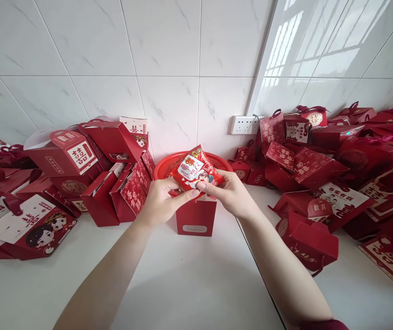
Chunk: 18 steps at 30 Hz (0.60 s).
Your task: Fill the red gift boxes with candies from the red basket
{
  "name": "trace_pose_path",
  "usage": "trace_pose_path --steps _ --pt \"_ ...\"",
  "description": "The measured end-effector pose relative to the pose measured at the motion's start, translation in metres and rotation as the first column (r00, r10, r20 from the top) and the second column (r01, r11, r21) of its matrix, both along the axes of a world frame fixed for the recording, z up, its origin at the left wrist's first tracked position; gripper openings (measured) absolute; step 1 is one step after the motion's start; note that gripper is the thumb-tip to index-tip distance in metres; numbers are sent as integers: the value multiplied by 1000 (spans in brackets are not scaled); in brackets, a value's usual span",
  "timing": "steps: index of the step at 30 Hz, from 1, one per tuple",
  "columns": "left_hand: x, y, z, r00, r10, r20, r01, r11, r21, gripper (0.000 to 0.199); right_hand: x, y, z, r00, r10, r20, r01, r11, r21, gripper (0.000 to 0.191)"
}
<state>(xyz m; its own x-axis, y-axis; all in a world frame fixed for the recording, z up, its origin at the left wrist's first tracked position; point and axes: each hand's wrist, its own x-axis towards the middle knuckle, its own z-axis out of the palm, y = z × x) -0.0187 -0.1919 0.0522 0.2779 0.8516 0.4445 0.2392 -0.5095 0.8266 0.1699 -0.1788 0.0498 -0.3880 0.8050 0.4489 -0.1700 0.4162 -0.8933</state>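
Observation:
A shiny red packet [196, 168] with a white label and cartoon figures is held up between both hands. My left hand [165, 199] pinches its left side, and my right hand [229, 190] grips its right side, thumb on the front. Behind the packet is a red plastic basket [163, 166] with a perforated wall; its contents are mostly hidden by the packet and hands. Just below the hands, a red paper box [195, 217] with a small white label stands upright on the white table [182, 279], its top partly covered.
Piled red gift boxes [63, 153] and decorated bags [33, 224] line the left side. More red boxes [308, 238] crowd the right. A power socket strip [245, 124] is on the tiled wall [168, 41] behind. A dark seam crosses the table.

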Motion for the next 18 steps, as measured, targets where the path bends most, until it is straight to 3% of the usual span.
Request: trace_pose_path --steps 2,7,11,14,18 --pt "-5 3 0 996 22 -81 -19 999 40 26 0 -1 0 1000 -16 13 16 1000 19 28" --pt "-22 19 -1 918 -67 -390 94 994 51 30 10 -5 4 983 -182 27 177 976 124 27" --pt "-23 32 -12 851 57 -522 5 993 115 35 20 -5 8 959 -275 -66 282 946 160 18" --pt "-21 37 -18 831 -28 -556 40 999 9 37 23 -1 7 924 -359 -132 376 915 144 21" --pt "-23 33 -11 802 -172 -572 115 984 -134 36 22 4 4 910 -358 -209 395 902 173 22"
